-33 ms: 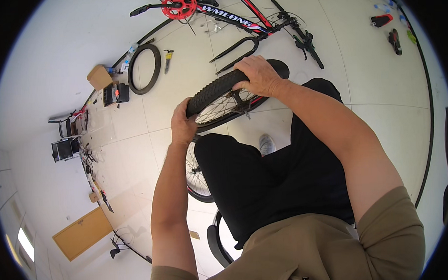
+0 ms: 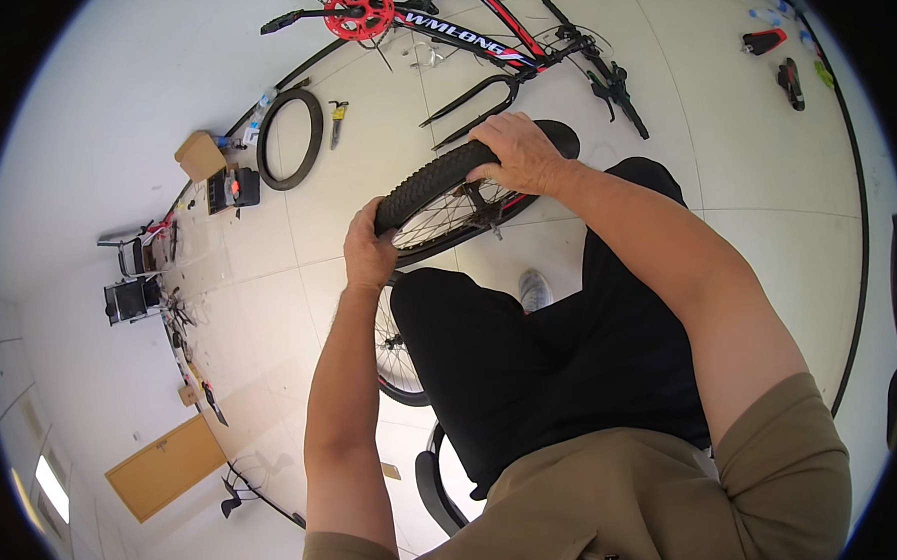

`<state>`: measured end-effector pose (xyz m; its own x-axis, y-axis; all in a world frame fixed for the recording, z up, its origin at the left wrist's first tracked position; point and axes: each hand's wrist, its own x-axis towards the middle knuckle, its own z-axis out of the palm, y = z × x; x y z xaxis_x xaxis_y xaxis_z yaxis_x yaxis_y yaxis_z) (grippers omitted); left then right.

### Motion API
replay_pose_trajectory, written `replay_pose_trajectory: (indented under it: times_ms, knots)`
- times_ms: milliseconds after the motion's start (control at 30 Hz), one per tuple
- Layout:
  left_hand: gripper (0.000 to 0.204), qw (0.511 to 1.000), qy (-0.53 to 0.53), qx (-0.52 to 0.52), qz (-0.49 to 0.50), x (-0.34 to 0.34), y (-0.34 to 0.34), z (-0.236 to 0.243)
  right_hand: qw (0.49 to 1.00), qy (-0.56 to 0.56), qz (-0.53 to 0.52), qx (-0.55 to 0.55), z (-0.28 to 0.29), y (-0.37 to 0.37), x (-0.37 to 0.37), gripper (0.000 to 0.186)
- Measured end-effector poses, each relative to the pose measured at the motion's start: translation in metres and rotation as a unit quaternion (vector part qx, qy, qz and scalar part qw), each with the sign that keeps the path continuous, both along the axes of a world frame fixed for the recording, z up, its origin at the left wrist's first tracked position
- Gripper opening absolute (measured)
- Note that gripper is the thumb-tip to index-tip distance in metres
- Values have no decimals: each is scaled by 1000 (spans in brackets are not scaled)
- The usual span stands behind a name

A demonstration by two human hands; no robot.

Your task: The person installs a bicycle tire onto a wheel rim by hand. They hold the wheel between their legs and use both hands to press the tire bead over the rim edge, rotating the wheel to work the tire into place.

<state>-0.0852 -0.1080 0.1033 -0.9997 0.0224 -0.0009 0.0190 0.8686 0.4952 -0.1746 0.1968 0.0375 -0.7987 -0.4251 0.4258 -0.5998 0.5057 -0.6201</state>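
Note:
A bicycle wheel with a black knobbly tyre stands tilted in front of my knees, its spokes and hub showing below the tread. Wrapped round the tyre's left end is my left hand, its fingers partly hidden behind the rubber. My right hand grips the same tyre further right, fingers over the tread and thumb on the spoke side. Just beyond the wheel lies a black and red bicycle frame with its fork pointing toward me. A second spoked wheel is partly hidden by my left leg.
A loose tyre and a yellow-and-black tool lie on the floor to the far left, near an open toolbox and a cardboard box. Handlebars extend right of the fork. A saddle lies far right.

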Motion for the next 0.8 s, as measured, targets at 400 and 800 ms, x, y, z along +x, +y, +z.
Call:
replay_pose_trajectory:
  times_ms: [400, 800]
  knots:
    - [61, 964, 95, -220, -117, -14, 79, 40, 1000, 0, 22, 19, 13, -19, 34, 64]
    - [44, 996, -53, -74, -17, -5, 52, 39, 964, -211, 125, 103, 9, 2, -1, 48]
